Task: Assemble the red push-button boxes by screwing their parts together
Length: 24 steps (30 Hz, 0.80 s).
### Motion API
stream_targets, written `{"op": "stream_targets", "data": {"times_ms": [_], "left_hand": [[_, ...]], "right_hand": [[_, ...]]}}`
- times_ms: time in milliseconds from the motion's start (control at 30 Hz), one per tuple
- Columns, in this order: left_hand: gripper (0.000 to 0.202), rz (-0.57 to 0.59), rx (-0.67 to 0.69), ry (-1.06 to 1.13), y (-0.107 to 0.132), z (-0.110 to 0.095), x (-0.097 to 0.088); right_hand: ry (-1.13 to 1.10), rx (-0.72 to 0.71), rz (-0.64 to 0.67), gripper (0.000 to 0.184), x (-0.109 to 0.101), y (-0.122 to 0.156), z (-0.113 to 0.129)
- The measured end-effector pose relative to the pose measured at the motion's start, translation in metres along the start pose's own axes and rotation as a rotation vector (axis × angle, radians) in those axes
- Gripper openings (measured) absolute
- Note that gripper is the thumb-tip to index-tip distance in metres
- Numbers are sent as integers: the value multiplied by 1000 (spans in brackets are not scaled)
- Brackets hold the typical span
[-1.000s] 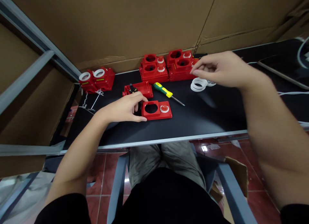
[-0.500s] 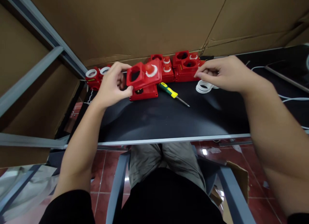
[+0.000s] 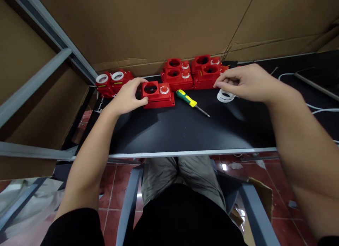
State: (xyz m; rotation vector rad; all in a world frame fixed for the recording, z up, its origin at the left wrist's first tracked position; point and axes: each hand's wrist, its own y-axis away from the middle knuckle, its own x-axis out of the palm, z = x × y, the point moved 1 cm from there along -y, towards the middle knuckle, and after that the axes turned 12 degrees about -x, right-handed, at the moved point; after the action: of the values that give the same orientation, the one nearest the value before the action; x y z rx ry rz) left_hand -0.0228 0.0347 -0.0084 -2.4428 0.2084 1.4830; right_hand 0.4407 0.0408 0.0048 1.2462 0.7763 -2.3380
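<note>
My left hand [image 3: 131, 97] grips the left end of a red cover [image 3: 162, 91] between thumb and fingers. The cover has a large round hole and a red knob with a white ring, and it rests on a matching red base [image 3: 159, 104]. Over the right side of the table hovers my right hand [image 3: 239, 81], its fingertips pinched together; whatever they hold, if anything, is hidden. Just below them lie several white rings [image 3: 224, 98], partly covered by the hand. A green and yellow screwdriver [image 3: 189, 99] lies between the hands, its tip pointing to the lower right.
Along the cardboard wall [image 3: 172, 23] stand more red boxes [image 3: 178, 76] with round holes and knobs. Two red housings with white rings [image 3: 117, 76] stand at the far left. White cables [image 3: 324, 109] and a dark flat device [image 3: 319, 81] lie on the black table [image 3: 172, 133] at right.
My left hand has lowered the red cover from a tilted, raised position onto its base. My right hand stays almost where it was, still pinched.
</note>
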Motion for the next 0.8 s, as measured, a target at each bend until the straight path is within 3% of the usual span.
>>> {"op": "stream_targets", "data": {"times_ms": [200,500,667,800], "left_hand": [[88,83,12,23,-6,6,13],[86,72,63,37,-8,8,17],[92,113,3,-20,-6,8,5],[98,103,-107,-74,-5,15,-9]], "right_hand": [[10,-14,14,55,-1,-1,-4],[7,-11,37,50,1,-1,-8],[33,-12,44,68,1,0,-9],[64,-21,71,67,0,0,-11]]}}
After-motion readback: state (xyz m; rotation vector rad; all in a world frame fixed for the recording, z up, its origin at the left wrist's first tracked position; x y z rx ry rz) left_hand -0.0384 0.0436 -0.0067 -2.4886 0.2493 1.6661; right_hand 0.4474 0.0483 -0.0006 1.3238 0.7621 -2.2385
